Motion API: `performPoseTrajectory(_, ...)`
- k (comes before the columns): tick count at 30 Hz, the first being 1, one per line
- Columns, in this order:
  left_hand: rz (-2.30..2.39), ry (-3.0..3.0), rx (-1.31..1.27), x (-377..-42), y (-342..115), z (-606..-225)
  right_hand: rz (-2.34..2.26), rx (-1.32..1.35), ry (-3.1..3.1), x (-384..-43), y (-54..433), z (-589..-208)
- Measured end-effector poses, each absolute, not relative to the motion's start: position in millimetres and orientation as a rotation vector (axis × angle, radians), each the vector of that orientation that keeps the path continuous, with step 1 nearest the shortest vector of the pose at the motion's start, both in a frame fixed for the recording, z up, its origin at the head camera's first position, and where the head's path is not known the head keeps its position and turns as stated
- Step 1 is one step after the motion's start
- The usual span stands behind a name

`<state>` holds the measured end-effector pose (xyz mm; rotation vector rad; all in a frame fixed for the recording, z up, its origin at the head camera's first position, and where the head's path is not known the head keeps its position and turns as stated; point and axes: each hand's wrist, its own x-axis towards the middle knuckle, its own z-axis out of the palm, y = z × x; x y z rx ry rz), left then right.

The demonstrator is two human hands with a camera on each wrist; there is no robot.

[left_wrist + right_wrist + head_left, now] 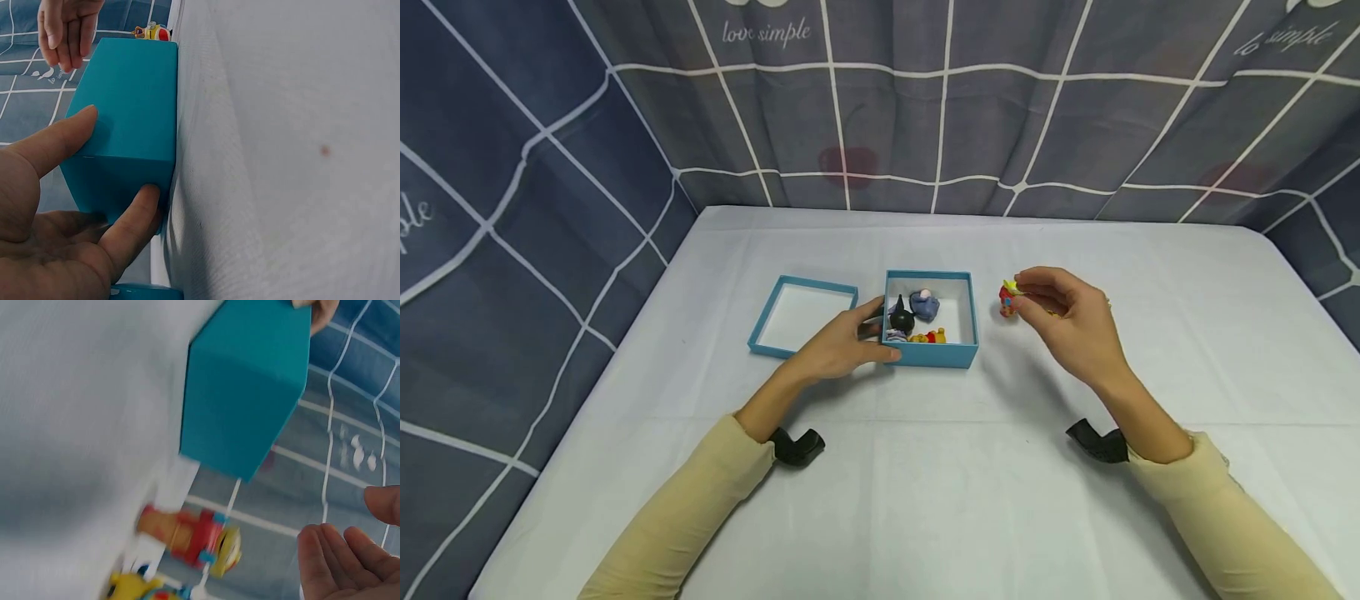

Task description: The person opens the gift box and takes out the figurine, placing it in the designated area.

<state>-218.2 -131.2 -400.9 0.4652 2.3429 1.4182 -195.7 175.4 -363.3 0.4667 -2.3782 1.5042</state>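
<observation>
My left hand holds the left side of an open teal box, its thumb on the front wall and fingers against the left wall. Inside lie a blue-grey donkey figure, a black pointed object, a yellow bear figure in red and something pale purple, partly covered. To the box's right, my right hand hovers with nothing in its fingers. Near it on the table stands a red and brown toy figure with a yellow hat. A second, yellow figure is mostly hidden behind that hand in the head view.
The box's teal-rimmed lid lies inside-up on the white table, left of the box and close to my left hand. Dark checked curtains hang behind the table and at both sides.
</observation>
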Motion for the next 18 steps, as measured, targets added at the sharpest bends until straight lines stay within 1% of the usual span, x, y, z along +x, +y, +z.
performPoseTrajectory(5, 1.434, 2.335, 0.458, -218, -131, -402, 1.526, 0.555, -2.422, -189, 158, -366)
performPoseTrajectory(18, 1.458, 2.314, 0.467, -217, -130, -401, 1.644, 0.664, -2.587, -191, 119, -367)
